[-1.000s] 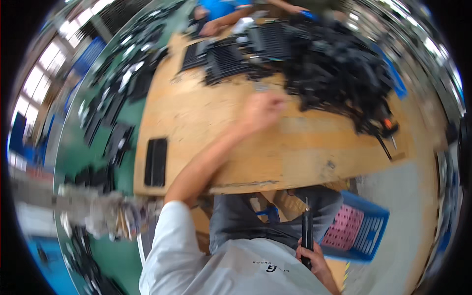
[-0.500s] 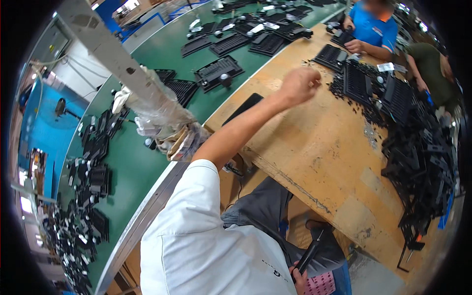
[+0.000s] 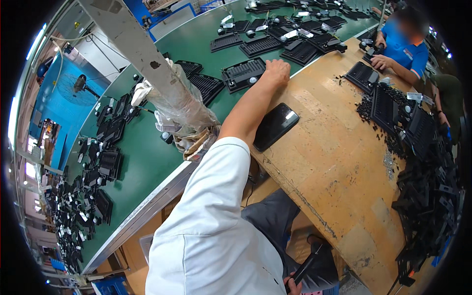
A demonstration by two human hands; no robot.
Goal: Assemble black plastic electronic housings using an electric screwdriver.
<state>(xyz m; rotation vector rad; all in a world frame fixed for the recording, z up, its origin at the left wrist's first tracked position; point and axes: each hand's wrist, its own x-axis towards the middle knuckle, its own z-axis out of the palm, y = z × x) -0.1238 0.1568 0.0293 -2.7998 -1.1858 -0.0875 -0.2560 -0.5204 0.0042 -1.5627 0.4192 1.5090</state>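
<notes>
My left hand [image 3: 276,72] reaches far out over the edge of the green belt [image 3: 147,162]. Its fingers are curled on the right edge of a black finned housing [image 3: 242,74] that lies on the belt. My left arm passes just above a flat black glossy slab [image 3: 275,126] lying on the wooden table [image 3: 334,162]. My right hand [image 3: 293,284] is low by my lap at the lower edge of the view. It is closed around a slim black tool [image 3: 309,265] that points up and to the right.
Several more black housings lie on the belt, far [image 3: 290,34] and left [image 3: 103,162]. A plastic-wrapped post [image 3: 172,98] stands beside my arm. A pile of black parts [image 3: 423,167] covers the table's right side. A co-worker in a blue shirt [image 3: 408,46] works at the far end.
My view has swung left from the table to the belt. My left hand has gone from the tabletop out to the black finned housing. My right hand has stayed low with the tool.
</notes>
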